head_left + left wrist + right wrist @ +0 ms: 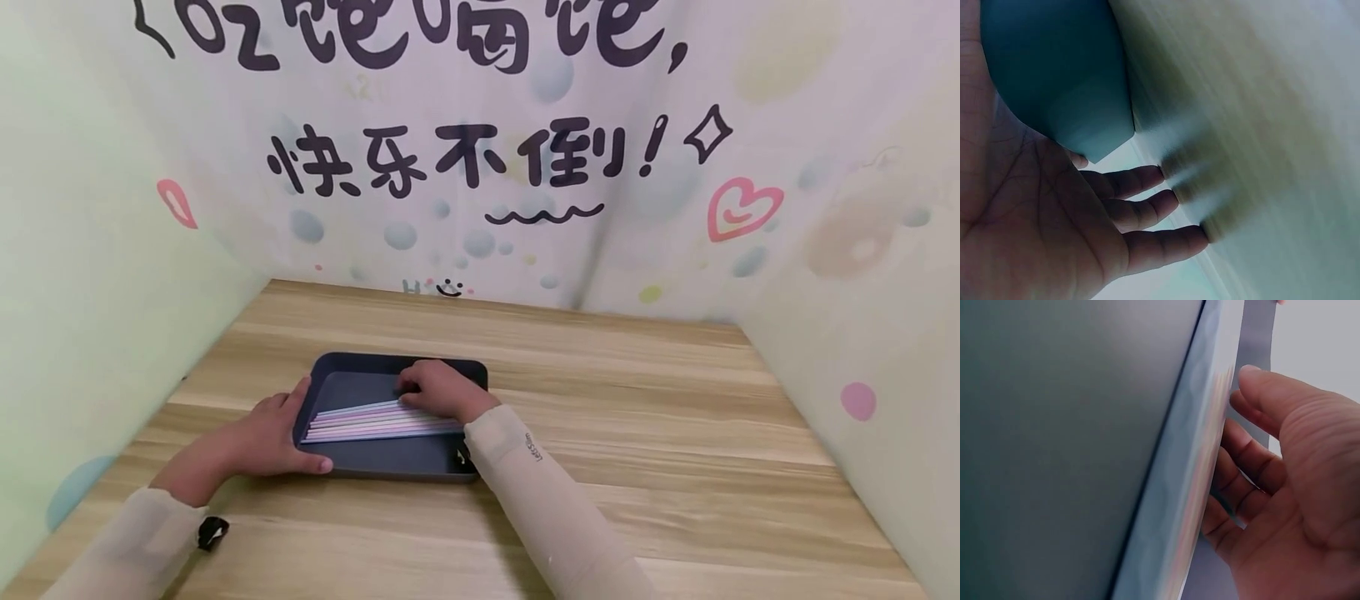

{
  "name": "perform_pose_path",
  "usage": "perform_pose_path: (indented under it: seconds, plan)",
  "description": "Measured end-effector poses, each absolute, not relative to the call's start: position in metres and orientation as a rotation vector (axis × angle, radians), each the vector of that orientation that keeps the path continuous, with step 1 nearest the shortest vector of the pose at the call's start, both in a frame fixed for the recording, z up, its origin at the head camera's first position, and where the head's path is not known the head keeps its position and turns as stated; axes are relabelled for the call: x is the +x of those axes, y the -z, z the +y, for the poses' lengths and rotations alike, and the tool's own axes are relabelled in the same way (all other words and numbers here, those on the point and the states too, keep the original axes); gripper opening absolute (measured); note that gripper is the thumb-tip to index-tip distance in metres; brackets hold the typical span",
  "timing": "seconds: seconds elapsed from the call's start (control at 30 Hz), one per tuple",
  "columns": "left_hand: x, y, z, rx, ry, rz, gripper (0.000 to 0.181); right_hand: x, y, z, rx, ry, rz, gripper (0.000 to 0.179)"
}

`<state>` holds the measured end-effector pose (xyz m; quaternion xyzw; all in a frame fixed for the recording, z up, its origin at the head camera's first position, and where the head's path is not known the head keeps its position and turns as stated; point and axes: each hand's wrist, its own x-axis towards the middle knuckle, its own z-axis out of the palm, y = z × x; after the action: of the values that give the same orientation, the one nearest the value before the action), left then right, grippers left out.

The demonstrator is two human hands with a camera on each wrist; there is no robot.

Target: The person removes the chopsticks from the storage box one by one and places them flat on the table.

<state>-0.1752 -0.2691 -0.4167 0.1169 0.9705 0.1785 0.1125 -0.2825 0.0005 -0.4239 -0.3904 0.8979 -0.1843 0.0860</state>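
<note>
Dark blue-grey rectangular tray [375, 460] on light wood-grain surface [697, 467]. Bundle of thin pastel white, pink and blue sticks [375, 422] lies lengthwise inside tray, between hands. Left hand [262, 437] spread wide at tray's left end, thumb by near rim. Right hand [442, 390] inside tray's right half, fingers bent at sticks; can't tell if gripping.

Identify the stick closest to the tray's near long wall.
In the head view, the lowest stick; all the others lie beyond it, farther from the near wall of the tray.
</note>
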Motion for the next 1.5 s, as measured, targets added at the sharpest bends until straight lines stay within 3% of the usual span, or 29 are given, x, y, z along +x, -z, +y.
perform_pose_path:
  seconds: [1.5]
  plan:
    - [-0.1715, 0.4111, -0.2669, 0.365, -0.541, 2.846, 0.136, -0.2824, 0.4255, 0.0018, -1.205, 0.477, 2.69, 0.014]
